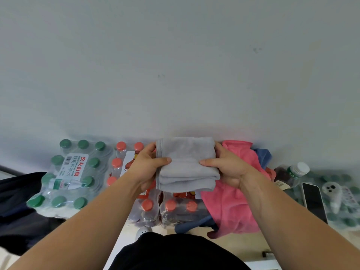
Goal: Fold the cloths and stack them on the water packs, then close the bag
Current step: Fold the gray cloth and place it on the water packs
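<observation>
Grey cloth (187,164), folded into a thick rectangle, was held between both hands over the red-capped water pack (171,209), close to the wall. The left hand (148,166) clamped its left edge, thumb on top and fingers curled beneath; the right hand (228,168) clamped the right edge the same way. A pink cloth (233,201) lay crumpled just right of the pack, with a blue cloth (262,156) behind it. A green-capped water pack (72,176) stood to the left. A phone (313,201) and a white-capped bottle (292,172) lay at far right
</observation>
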